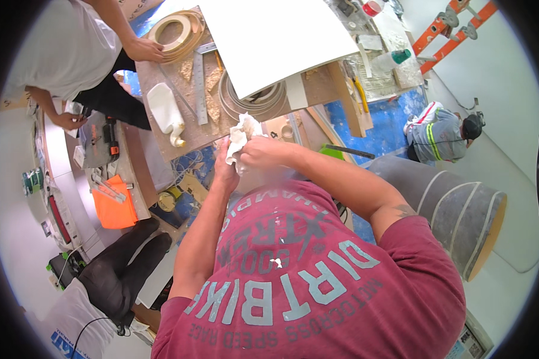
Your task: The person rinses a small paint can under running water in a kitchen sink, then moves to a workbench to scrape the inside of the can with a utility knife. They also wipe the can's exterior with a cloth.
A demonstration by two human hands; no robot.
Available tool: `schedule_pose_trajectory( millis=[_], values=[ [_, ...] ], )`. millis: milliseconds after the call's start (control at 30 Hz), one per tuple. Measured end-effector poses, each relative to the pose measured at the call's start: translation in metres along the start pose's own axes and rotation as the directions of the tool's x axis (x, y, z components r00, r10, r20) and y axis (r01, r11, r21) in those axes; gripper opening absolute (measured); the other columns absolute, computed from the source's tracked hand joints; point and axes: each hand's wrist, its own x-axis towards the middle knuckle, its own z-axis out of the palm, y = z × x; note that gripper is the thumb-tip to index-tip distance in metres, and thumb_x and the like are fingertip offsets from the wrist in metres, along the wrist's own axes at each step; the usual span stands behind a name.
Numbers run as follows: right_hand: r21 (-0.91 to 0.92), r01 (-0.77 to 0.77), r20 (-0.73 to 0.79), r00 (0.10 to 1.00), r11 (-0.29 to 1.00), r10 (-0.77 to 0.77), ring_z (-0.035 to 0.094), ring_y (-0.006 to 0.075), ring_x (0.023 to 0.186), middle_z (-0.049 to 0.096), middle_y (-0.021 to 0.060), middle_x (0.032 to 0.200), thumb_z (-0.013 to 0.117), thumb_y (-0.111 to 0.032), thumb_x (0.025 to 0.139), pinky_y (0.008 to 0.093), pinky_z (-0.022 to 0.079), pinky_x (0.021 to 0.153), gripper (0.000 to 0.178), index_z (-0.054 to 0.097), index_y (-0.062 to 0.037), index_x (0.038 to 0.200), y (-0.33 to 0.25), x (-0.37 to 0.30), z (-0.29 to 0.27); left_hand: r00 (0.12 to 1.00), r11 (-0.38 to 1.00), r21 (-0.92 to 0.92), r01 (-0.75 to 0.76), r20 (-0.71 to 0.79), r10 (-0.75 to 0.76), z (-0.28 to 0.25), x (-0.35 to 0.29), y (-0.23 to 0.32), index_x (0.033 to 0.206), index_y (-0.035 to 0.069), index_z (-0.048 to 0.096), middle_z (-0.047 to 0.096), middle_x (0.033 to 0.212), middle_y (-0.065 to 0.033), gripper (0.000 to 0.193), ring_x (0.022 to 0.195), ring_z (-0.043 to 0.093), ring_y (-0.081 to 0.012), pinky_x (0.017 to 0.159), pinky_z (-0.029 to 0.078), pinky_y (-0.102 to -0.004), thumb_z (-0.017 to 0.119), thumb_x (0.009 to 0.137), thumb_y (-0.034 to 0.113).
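Observation:
Both hands work on a crumpled white rag or paper towel (243,136) in front of my chest, just off the near edge of the wooden worktable (212,136). My left hand (224,169) is closed around its left side. From the right, my right hand (262,152) grips it, fingers curled in. A blurred patch below hides what lies there. On the table near my hands are a coil of edge banding (227,102), a metal square (200,90) and a white squeeze bottle (163,110) on its side.
A large white panel (269,42) covers much of the table. At left stands a person (69,51), one hand on a banding roll (172,36). Another person (440,136) bends at right, near an orange ladder (452,36). A grey curved form (449,209) stands beside me.

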Motion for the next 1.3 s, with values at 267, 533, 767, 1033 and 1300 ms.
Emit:
schedule_pose_trajectory(
  millis=[267,533,767,1033,1300],
  values=[
    [0.338,-0.015,-0.040,0.999,0.941,0.030,0.068,0.0364,0.104,0.071,0.0241,0.114,0.050,-0.009,0.090,0.0464,0.052,0.093,0.033,0.071,-0.0025,0.115,0.022,-0.005,0.011,0.998,0.990,0.140,-0.025,0.060,0.017,-0.003,0.001,-0.010,0.141,0.007,0.058,0.066,0.132,-0.0063,0.060,0.118,0.064,-0.0191,0.102,0.050,-0.0365,0.061,0.103,0.053],
    [0.385,0.187,-0.741,0.646,0.904,0.183,0.067,0.0139,0.092,0.074,0.0050,0.102,0.062,-0.009,0.096,0.0298,0.054,0.083,0.022,0.074,-0.0034,0.114,0.069,-0.110,-0.072,0.990,0.986,0.160,0.047,0.121,-0.066,0.003,-0.006,0.009,0.148,0.005,0.051,0.066,0.136,-0.0122,0.075,0.122,0.066,-0.0277,0.107,0.052,-0.0438,0.067,0.093,0.054],
    [0.061,-0.577,-0.878,0.357,0.815,0.319,0.063,0.0370,0.114,0.066,0.0213,0.118,0.074,-0.028,0.092,0.0451,0.051,0.100,0.040,0.068,-0.0146,0.130,0.309,-0.188,-0.106,0.963,0.978,0.207,0.038,0.254,-0.091,0.034,-0.021,0.039,0.149,0.006,0.050,0.064,0.138,-0.0130,0.075,0.123,0.066,-0.0286,0.107,0.053,-0.0461,0.061,0.095,0.057],
    [-0.045,-0.677,-0.684,0.557,0.735,0.471,0.057,0.0414,0.123,0.057,0.0225,0.128,0.082,-0.024,0.084,0.0477,0.050,0.106,0.055,0.064,-0.0188,0.136,0.308,-0.176,-0.122,0.979,0.981,0.182,0.064,0.177,-0.096,0.059,-0.036,0.048,0.147,0.003,0.050,0.063,0.137,-0.0164,0.074,0.122,0.066,-0.0314,0.106,0.054,-0.0469,0.060,0.096,0.055],
    [0.072,-0.469,-0.870,0.402,0.880,0.285,0.056,0.0452,0.120,0.060,0.0275,0.131,0.067,-0.027,0.094,0.0480,0.046,0.107,0.048,0.060,-0.0016,0.135,0.245,-0.238,-0.082,0.987,0.999,0.016,0.035,0.156,-0.038,0.067,-0.042,0.062,0.147,0.005,0.052,0.064,0.138,-0.0145,0.071,0.123,0.066,-0.0313,0.108,0.052,-0.0475,0.052,0.100,0.059]
  ],
)
